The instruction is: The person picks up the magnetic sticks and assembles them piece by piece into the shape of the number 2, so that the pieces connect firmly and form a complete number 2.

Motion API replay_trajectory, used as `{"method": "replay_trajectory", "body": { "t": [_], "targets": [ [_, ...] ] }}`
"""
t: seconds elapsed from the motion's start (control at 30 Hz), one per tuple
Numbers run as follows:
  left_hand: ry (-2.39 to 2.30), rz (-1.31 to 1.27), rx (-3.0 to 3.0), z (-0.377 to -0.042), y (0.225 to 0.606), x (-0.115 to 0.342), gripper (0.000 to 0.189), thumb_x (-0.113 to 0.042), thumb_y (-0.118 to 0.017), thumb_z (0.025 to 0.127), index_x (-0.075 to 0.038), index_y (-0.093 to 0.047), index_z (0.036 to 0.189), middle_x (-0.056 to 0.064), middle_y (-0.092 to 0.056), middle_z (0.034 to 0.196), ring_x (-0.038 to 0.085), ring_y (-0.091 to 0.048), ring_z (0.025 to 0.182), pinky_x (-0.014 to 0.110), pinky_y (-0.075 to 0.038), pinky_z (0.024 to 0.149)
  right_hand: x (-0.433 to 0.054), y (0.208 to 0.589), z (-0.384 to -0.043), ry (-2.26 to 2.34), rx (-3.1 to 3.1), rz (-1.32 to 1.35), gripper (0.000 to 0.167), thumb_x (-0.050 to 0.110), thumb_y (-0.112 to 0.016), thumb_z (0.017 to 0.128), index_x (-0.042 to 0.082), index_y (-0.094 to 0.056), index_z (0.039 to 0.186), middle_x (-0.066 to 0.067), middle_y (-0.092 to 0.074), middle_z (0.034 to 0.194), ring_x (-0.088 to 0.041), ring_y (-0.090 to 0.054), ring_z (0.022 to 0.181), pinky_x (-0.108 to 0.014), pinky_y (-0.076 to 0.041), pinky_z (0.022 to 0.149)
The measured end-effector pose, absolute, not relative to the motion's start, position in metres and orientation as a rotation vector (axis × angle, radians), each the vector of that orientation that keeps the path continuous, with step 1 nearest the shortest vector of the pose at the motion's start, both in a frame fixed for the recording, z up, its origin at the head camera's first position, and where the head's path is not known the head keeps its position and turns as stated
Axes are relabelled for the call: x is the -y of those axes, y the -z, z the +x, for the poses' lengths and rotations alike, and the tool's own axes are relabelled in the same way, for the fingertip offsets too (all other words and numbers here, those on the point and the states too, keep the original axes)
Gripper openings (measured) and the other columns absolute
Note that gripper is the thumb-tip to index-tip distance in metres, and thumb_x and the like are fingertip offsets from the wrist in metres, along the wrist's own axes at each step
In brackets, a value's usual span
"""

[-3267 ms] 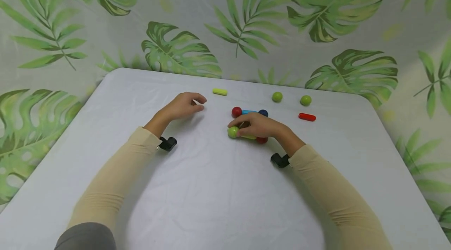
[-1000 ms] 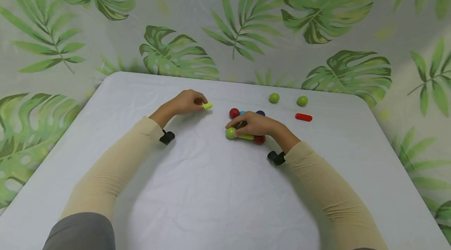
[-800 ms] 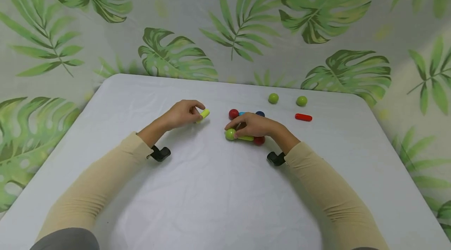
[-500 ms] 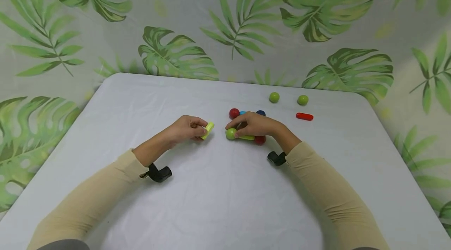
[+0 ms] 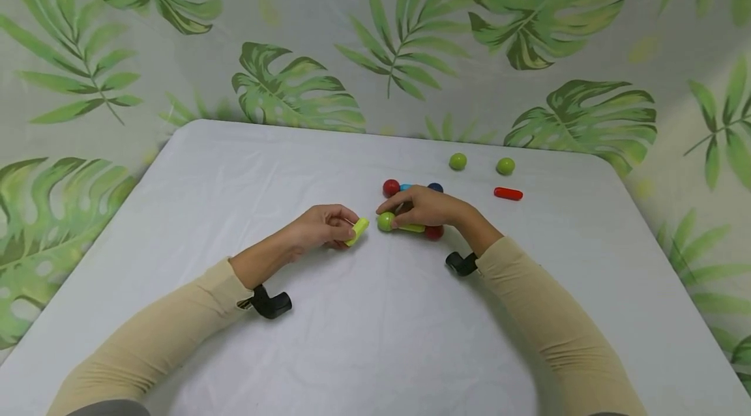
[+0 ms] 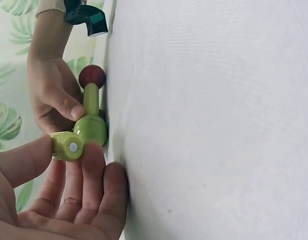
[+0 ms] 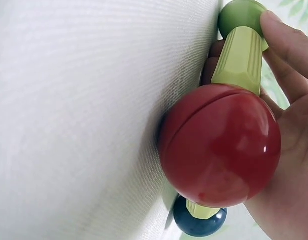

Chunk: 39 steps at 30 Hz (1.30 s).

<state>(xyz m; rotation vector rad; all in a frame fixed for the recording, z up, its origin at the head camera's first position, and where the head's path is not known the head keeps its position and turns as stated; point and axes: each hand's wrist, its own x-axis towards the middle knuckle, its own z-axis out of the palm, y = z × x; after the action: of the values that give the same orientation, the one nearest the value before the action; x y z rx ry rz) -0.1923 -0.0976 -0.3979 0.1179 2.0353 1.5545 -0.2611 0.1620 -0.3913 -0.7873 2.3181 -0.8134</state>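
Observation:
My left hand pinches a yellow-green magnetic stick between thumb and fingers; its silver end faces the left wrist camera. Just right of it, my right hand holds a green ball with thumb and fingers, low at the tabletop. From that ball a second yellow-green stick runs to a red ball. Another stick joins the red ball to a dark blue ball. Behind the right hand, a light blue stick extends from another red ball toward the dark blue one, partly hidden.
Two loose green balls lie near the back edge of the white-covered table. A red stick lies to the right. A leaf-patterned cloth hangs behind the table.
My left hand has taken the yellow-green stick from the back of the table and brought it forward and right, near the green ball. The right hand stays on the green ball.

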Motion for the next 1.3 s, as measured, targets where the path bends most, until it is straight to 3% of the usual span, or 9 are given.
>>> {"method": "replay_trajectory", "body": {
  "t": [0.37, 0.83, 1.3],
  "targets": [
    [-1.563, 0.172, -2.063, -0.184, 0.406, 0.091, 0.04, -0.009, -0.066, 0.092, -0.006, -0.058, 0.132, 0.001, -0.069, 0.093, 0.01, -0.067, 0.079, 0.026, -0.058, 0.075, -0.164, 0.392, -0.264, 0.802, -2.322, -0.82, 0.036, 0.02, -0.071, 0.092, 0.024, -0.069, 0.127, -0.001, -0.065, 0.131, -0.019, -0.061, 0.112, -0.037, -0.052, 0.097],
    [-1.523, 0.156, -2.068, -0.184, 0.406, 0.074, 0.035, -0.007, -0.067, 0.091, -0.003, -0.061, 0.125, 0.001, -0.066, 0.089, 0.011, -0.063, 0.071, 0.023, -0.056, 0.068, -0.165, 0.392, -0.265, 0.829, -2.31, -0.845, 0.036, 0.019, -0.071, 0.091, 0.02, -0.069, 0.127, -0.004, -0.066, 0.131, -0.019, -0.062, 0.11, -0.034, -0.052, 0.094],
    [-1.528, 0.097, -2.005, -0.188, 0.41, 0.057, 0.03, -0.007, -0.066, 0.091, 0.001, -0.06, 0.119, 0.002, -0.067, 0.084, 0.011, -0.065, 0.066, 0.02, -0.056, 0.063, -0.164, 0.398, -0.266, 0.887, -2.309, -0.896, 0.03, 0.015, -0.071, 0.09, 0.013, -0.068, 0.12, -0.006, -0.068, 0.119, -0.021, -0.065, 0.106, -0.038, -0.053, 0.096]
  ]
}}
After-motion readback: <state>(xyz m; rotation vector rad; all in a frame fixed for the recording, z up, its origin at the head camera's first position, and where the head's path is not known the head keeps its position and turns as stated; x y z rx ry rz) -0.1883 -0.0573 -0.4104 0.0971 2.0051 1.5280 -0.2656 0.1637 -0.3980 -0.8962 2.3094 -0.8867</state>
